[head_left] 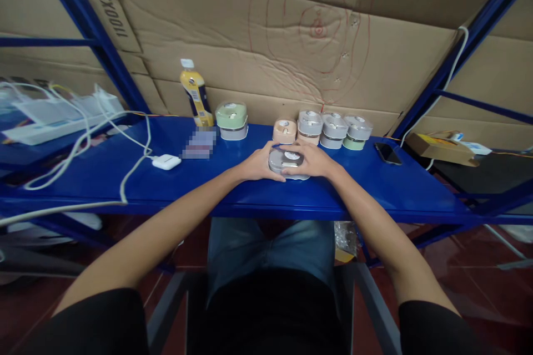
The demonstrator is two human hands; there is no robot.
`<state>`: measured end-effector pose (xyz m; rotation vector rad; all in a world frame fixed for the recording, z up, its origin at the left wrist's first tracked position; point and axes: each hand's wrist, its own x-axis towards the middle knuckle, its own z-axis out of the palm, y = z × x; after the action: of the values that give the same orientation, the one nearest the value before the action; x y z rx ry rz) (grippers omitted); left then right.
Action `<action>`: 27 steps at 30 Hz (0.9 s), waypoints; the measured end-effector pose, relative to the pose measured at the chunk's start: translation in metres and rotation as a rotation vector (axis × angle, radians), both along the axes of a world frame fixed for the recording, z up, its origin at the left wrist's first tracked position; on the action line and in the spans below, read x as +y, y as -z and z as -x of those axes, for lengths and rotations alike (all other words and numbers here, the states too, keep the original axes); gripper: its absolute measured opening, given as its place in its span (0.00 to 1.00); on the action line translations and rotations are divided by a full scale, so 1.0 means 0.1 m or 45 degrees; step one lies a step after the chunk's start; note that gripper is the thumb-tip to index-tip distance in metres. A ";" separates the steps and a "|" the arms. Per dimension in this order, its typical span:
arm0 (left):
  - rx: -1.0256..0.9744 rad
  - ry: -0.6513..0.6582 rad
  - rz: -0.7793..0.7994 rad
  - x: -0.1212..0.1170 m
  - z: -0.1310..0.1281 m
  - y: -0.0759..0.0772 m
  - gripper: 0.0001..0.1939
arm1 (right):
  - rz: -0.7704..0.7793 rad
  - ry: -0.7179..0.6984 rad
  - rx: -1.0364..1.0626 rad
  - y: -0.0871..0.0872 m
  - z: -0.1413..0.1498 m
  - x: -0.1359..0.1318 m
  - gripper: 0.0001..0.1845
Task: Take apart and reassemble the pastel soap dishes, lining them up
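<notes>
A small grey box with a clear lid and a round white label point(280, 160) sits near the front of the blue table, between my two hands. My left hand point(259, 163) is closed around its left side, thumb toward the front. From the right, my right hand point(315, 160) grips the same box, its fingers over the lid's edge. Part of the box is hidden by the fingers. Just behind them is a peach box point(285, 131), and beside that a grey box stacked on a peach one point(310, 122).
Two more stacks, grey point(333, 126) and grey-on-green point(357, 128), stand at the back right, near a phone point(388, 153). Leftward are a green-topped stack point(232, 116), a yellow bottle point(195, 94), a white case point(166, 162) and loose white cables point(125, 180). Cardboard point(233, 39) closes the back.
</notes>
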<state>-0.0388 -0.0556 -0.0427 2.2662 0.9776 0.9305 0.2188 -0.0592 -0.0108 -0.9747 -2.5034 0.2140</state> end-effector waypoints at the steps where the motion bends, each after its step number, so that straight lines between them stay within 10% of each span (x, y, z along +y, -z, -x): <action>1: -0.003 0.012 -0.009 0.00 0.00 0.00 0.62 | 0.006 -0.003 0.013 0.02 0.00 0.00 0.47; 8: 0.028 0.016 -0.145 -0.08 0.03 -0.06 0.51 | 0.045 -0.003 0.184 0.19 -0.05 0.04 0.58; 15: -0.244 -0.676 -0.150 0.17 0.07 -0.28 0.52 | -0.072 0.401 0.569 0.08 -0.43 0.26 0.45; 27: -0.234 -1.057 0.155 0.88 -0.95 -0.49 0.47 | -0.142 0.493 0.686 0.10 -0.46 0.34 0.44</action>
<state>0.0559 0.0327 0.0065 1.6102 1.8722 1.3176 0.2651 -0.0256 -0.0207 -1.1510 -1.7884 0.1822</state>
